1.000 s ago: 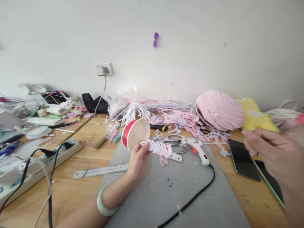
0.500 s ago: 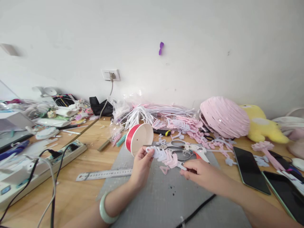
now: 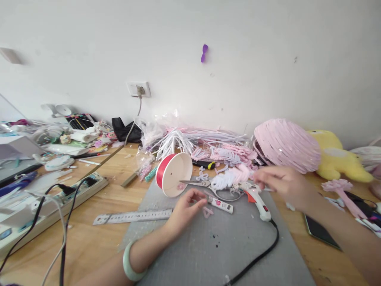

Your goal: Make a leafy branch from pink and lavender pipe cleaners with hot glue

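My right hand (image 3: 281,186), somewhat blurred, pinches the right end of a fuzzy pink-and-white braided piece (image 3: 230,177), which hangs over the scissors (image 3: 198,183) and the glue gun (image 3: 258,200). My left hand (image 3: 187,210) is over the grey mat (image 3: 193,254), its fingers loosely curled, with a gap to the thumb and nothing visible between them. Just right of its fingertips lies a small white printed stick-shaped object (image 3: 220,204). A small pink bent piece (image 3: 208,213) lies below that.
A red ribbon spool (image 3: 175,174) stands behind my left hand, a steel ruler (image 3: 133,217) left of it. Fuzzy stems (image 3: 175,143), a pink bundle (image 3: 287,146) and a yellow plush toy (image 3: 339,155) line the back. A power strip (image 3: 56,214) is at left, a phone (image 3: 321,232) at right.
My right hand has moved up and right with the braided piece. My left hand has let go of it and dropped slightly. The printed object and the glue gun's body now show on the mat.
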`<action>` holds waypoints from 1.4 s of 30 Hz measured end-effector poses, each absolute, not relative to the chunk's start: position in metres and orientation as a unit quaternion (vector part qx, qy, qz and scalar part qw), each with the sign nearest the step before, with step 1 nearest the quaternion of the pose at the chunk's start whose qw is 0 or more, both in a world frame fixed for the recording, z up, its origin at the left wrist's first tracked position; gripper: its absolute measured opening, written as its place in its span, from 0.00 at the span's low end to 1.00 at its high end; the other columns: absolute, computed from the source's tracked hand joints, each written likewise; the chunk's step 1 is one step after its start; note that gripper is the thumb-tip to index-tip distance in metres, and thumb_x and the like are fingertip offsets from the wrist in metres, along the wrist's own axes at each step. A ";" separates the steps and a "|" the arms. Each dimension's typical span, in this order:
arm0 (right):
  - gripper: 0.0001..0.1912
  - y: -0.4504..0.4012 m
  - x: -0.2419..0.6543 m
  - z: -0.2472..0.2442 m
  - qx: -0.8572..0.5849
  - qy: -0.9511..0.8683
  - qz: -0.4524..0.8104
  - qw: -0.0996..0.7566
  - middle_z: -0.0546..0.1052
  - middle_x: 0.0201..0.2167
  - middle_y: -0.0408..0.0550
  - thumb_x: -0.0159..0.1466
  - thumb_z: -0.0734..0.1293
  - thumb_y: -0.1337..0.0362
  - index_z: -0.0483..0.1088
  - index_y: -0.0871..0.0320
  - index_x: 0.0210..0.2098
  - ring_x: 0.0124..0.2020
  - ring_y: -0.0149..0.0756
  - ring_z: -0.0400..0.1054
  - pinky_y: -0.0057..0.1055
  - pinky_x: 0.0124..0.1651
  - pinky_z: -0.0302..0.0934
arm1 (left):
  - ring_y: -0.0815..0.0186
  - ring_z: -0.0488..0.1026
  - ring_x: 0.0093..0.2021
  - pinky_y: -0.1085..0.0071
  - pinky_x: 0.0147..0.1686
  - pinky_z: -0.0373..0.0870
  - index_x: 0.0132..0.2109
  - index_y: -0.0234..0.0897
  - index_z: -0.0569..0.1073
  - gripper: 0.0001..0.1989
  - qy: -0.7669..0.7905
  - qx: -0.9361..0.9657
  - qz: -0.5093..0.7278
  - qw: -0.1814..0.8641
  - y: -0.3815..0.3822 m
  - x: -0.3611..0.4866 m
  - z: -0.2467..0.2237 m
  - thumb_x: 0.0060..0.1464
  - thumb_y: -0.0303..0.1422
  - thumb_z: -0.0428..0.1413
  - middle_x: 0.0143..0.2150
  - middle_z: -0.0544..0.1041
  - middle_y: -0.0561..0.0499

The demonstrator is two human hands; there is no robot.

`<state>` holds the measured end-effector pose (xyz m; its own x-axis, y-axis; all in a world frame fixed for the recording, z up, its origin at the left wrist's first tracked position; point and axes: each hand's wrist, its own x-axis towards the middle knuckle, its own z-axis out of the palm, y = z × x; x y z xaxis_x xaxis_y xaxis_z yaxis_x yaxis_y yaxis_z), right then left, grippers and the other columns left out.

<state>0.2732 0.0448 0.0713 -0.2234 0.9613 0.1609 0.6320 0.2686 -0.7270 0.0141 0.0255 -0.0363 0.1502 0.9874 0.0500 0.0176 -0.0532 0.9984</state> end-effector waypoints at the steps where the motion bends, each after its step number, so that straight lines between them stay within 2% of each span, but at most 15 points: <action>1: 0.19 0.055 0.278 0.082 -0.554 -0.714 0.268 0.335 0.71 0.18 0.44 0.58 0.62 0.50 0.71 0.58 0.21 0.17 0.28 0.56 0.28 0.21 0.49 | 0.62 0.68 0.37 0.66 0.42 0.62 0.34 0.36 0.74 0.10 0.457 0.593 0.435 0.500 0.025 0.013 -0.035 0.43 0.35 0.62 0.34 0.74 0.50; 3: 0.17 0.076 0.287 0.100 -0.565 -0.668 0.279 0.396 0.71 0.17 0.45 0.53 0.66 0.50 0.71 0.58 0.21 0.16 0.27 0.54 0.27 0.20 0.49 | 0.58 0.68 0.42 0.62 0.47 0.60 0.40 0.38 0.75 0.13 0.461 0.699 0.338 0.430 0.024 0.012 -0.033 0.44 0.32 0.62 0.40 0.75 0.49; 6: 0.15 0.104 0.294 0.114 -0.541 -0.616 0.293 0.492 0.70 0.18 0.45 0.51 0.69 0.53 0.71 0.59 0.20 0.15 0.25 0.53 0.26 0.18 0.45 | 0.56 0.67 0.47 0.58 0.49 0.60 0.48 0.41 0.72 0.16 0.455 0.824 0.179 0.288 0.022 0.012 -0.032 0.50 0.30 0.58 0.47 0.73 0.47; 9: 0.12 0.120 0.296 0.111 -0.525 -0.598 0.336 0.504 0.69 0.18 0.45 0.51 0.70 0.56 0.71 0.59 0.20 0.15 0.24 0.53 0.27 0.18 0.42 | 0.56 0.67 0.47 0.58 0.49 0.62 0.47 0.40 0.73 0.14 0.451 0.849 0.139 0.238 0.022 0.013 -0.032 0.51 0.31 0.57 0.47 0.72 0.47; 16: 0.11 0.118 0.275 0.112 -0.479 -0.616 0.384 0.494 0.69 0.17 0.43 0.52 0.68 0.58 0.71 0.60 0.22 0.15 0.23 0.53 0.26 0.17 0.42 | 0.59 0.69 0.47 0.63 0.48 0.65 0.47 0.37 0.69 0.12 0.455 0.806 0.254 0.280 0.026 0.011 -0.035 0.55 0.31 0.53 0.45 0.73 0.46; 20: 0.11 0.110 0.259 0.134 -0.426 -0.630 0.403 0.509 0.67 0.17 0.43 0.54 0.68 0.58 0.71 0.60 0.22 0.15 0.23 0.53 0.26 0.18 0.41 | 0.60 0.70 0.45 0.62 0.46 0.67 0.47 0.38 0.67 0.11 0.454 0.783 0.340 0.256 0.028 0.010 -0.035 0.56 0.32 0.51 0.43 0.73 0.46; 25: 0.11 0.110 0.253 0.157 -0.382 -0.626 0.378 0.565 0.65 0.17 0.40 0.59 0.65 0.58 0.69 0.58 0.25 0.15 0.23 0.52 0.26 0.17 0.40 | 0.59 0.69 0.46 0.61 0.48 0.65 0.46 0.39 0.66 0.10 0.426 0.790 0.386 0.216 0.025 0.010 -0.035 0.56 0.32 0.51 0.44 0.72 0.45; 28: 0.12 0.110 0.255 0.164 -0.387 -0.623 0.379 0.565 0.64 0.16 0.40 0.61 0.64 0.58 0.69 0.59 0.26 0.14 0.22 0.51 0.25 0.17 0.41 | 0.60 0.68 0.44 0.62 0.46 0.65 0.48 0.40 0.65 0.13 0.432 0.762 0.429 0.221 0.024 0.012 -0.032 0.55 0.32 0.53 0.44 0.71 0.46; 31: 0.12 0.106 0.254 0.165 -0.392 -0.630 0.394 0.543 0.65 0.16 0.40 0.62 0.63 0.60 0.69 0.60 0.25 0.14 0.22 0.52 0.25 0.17 0.41 | 0.62 0.68 0.44 0.65 0.44 0.65 0.49 0.41 0.62 0.17 0.429 0.668 0.542 0.275 0.029 0.018 -0.020 0.52 0.32 0.56 0.46 0.68 0.47; 34: 0.11 0.098 0.249 0.165 -0.376 -0.649 0.401 0.526 0.65 0.15 0.41 0.62 0.63 0.63 0.70 0.60 0.25 0.14 0.22 0.52 0.25 0.17 0.41 | 0.65 0.69 0.44 0.67 0.42 0.66 0.46 0.43 0.58 0.21 0.371 0.517 0.642 0.428 0.037 0.026 -0.003 0.49 0.34 0.60 0.48 0.65 0.49; 37: 0.12 0.091 0.246 0.167 -0.373 -0.658 0.400 0.517 0.65 0.15 0.41 0.62 0.62 0.65 0.70 0.60 0.25 0.14 0.23 0.52 0.26 0.17 0.41 | 0.65 0.72 0.42 0.66 0.44 0.67 0.50 0.45 0.55 0.29 0.305 0.383 0.642 0.590 0.046 0.031 0.012 0.46 0.35 0.62 0.50 0.67 0.48; 42: 0.11 0.084 0.250 0.170 -0.378 -0.667 0.405 0.498 0.65 0.15 0.41 0.61 0.63 0.63 0.70 0.60 0.25 0.14 0.22 0.52 0.26 0.17 0.41 | 0.62 0.72 0.48 0.68 0.47 0.67 0.52 0.42 0.58 0.23 0.229 0.248 0.609 0.718 0.052 0.030 0.023 0.53 0.42 0.57 0.54 0.68 0.41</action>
<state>0.2500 0.0844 0.1700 -0.2184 0.9080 0.3575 0.1013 0.3855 -0.9171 0.0297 0.0518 0.0232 0.1534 0.9878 -0.0272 -0.7606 0.1356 0.6349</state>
